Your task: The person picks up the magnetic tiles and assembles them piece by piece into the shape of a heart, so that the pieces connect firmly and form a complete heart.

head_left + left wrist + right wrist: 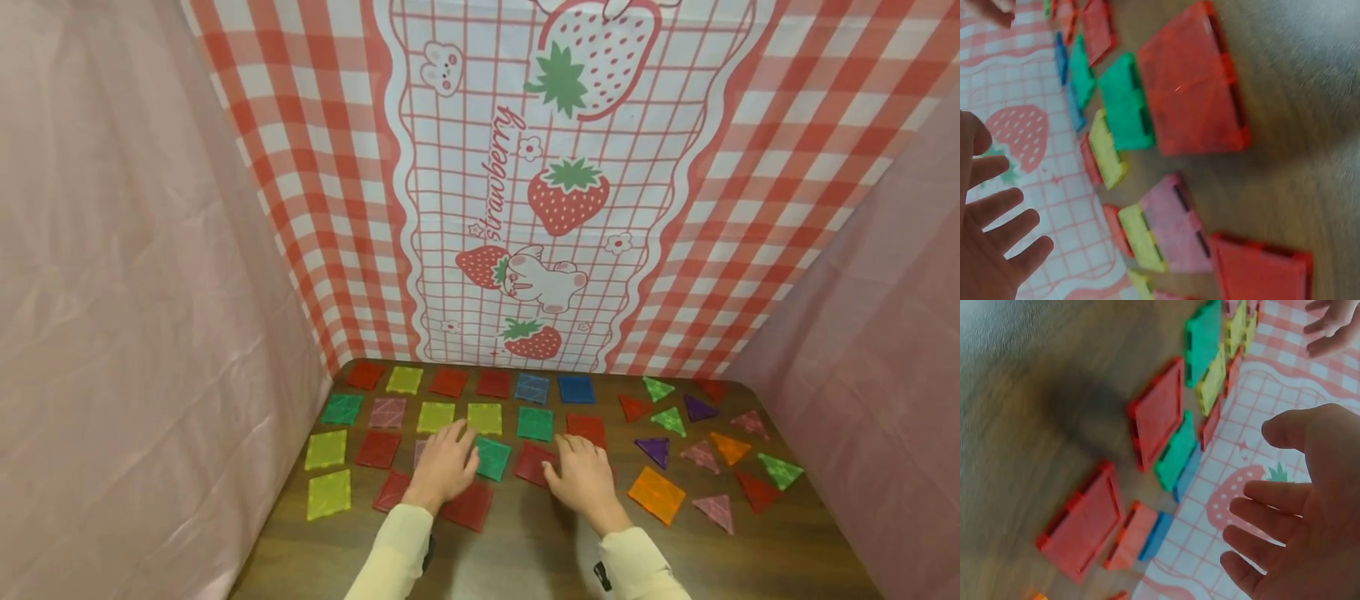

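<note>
Plastic squares (326,450) lie across the left and middle of your table (517,558) in the head view, triangles (701,408) at right; a green square (492,459) and a red square (532,464) sit between your left hand (446,465) and right hand (582,477). Left wrist view: your left fingers are spread, gripping nothing. Right wrist view: your right fingers are apart and hold nothing either; despite the blur, you seem to hover clear of the squares. You're probably choosing one, so the next move calls for lowering your fingertips and pinching an edge.
</note>
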A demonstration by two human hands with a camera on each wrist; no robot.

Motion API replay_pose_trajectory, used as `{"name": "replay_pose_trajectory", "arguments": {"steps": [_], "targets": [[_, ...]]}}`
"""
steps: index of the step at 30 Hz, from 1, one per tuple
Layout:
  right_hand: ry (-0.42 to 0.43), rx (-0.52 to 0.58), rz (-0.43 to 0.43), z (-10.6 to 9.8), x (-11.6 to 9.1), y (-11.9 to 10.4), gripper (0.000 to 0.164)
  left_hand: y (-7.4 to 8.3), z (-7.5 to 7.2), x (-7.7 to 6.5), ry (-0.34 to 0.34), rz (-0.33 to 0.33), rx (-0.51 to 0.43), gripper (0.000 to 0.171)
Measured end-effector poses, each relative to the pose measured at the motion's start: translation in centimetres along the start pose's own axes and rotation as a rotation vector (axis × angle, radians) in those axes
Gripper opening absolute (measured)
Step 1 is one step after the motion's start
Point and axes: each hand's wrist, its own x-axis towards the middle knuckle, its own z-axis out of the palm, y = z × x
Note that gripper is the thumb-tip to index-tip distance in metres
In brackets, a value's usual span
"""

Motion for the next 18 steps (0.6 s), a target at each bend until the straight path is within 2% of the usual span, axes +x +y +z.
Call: {"name": "replay_pose_trajectory", "arguments": {"steps": [4, 9, 15, 18], "targets": [[-0.007, -0.023, -0.052, 1.2, -0.2, -0.8, 0.045, 0.6, 1.4, -0.1, -0.117, 0.010, 0.027, 0.043], [-0.086, -0.007, -0.084, 3.0, -0.9, -1.8, 0.050, 1.3, 2.5, -0.9, -0.250, 0.000, 0.080, 0.045], [-0.203, 0.026, -0.047, 4.2, -1.1, -1.5, 0.050, 1.6, 4.0, -0.3, -0.259, -0.007, 0.124, 0.049], [-0.284, 0.048, -0.028, 4.6, -1.1, -1.3, 0.051, 1.8, 4.9, -0.1, -0.297, -0.019, 0.119, 0.050]]}}
